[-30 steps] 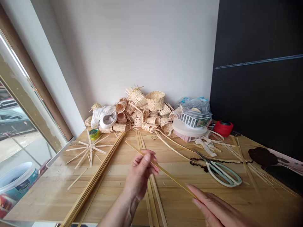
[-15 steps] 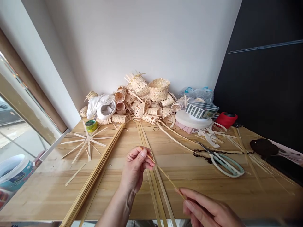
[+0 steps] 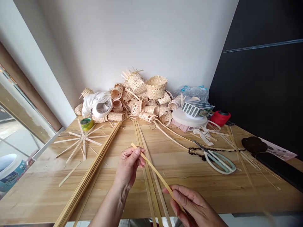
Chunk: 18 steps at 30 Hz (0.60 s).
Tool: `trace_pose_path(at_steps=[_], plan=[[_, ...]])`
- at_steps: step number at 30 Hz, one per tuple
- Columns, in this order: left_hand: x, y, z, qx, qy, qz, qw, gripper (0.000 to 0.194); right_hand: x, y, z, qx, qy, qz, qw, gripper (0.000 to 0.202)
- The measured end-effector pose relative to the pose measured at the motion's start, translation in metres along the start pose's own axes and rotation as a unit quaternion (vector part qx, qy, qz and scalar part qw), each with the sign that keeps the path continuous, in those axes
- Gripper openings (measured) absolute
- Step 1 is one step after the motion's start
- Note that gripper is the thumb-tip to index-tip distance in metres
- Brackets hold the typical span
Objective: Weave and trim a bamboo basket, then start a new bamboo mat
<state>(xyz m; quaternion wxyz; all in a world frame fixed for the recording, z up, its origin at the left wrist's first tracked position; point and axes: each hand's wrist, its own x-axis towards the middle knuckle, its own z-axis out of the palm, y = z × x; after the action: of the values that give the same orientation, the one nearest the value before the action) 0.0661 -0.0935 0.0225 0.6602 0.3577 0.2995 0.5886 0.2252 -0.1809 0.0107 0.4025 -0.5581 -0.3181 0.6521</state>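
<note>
My left hand (image 3: 130, 164) pinches a thin yellowish bamboo strip (image 3: 158, 174) close to its upper end, whose tip sticks out past the thumb. Farther down the same strip, my right hand (image 3: 189, 205) holds it between thumb and fingers, at the lower right. The strip slants down from left to right, its flat face showing. Beneath it, several loose strips (image 3: 151, 192) lie lengthwise on the wooden table (image 3: 189, 176). A thick bundle of strips (image 3: 92, 167) rests to the left of my left hand.
Woven baskets (image 3: 156, 87) are piled against the wall. Scissors (image 3: 219, 160) lie at the right, near a red spool (image 3: 220, 118). Star-shaped crossed strips (image 3: 83, 138) and a tape roll (image 3: 86, 124) are at the left. A white cloth bundle (image 3: 97, 104) leans by the baskets.
The held strip has turned so its broad face shows, and more of its tip sticks out above my left hand. Both hands appear slightly farther left, as does the whole scene.
</note>
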Motion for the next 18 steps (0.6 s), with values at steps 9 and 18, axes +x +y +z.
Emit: trace_pose_path(at_steps=[9,18], plan=[[0.001,0.004,0.0,0.027,-0.014,0.034,0.999,0.021,0.014,0.011,-0.008,-0.012,-0.004,-0.015,1.0,0.055],[0.0,0.009,-0.005,0.034,-0.001,0.059,0.998,0.023,0.017,0.016,-0.006,-0.061,-0.002,-0.054,0.997,0.058]])
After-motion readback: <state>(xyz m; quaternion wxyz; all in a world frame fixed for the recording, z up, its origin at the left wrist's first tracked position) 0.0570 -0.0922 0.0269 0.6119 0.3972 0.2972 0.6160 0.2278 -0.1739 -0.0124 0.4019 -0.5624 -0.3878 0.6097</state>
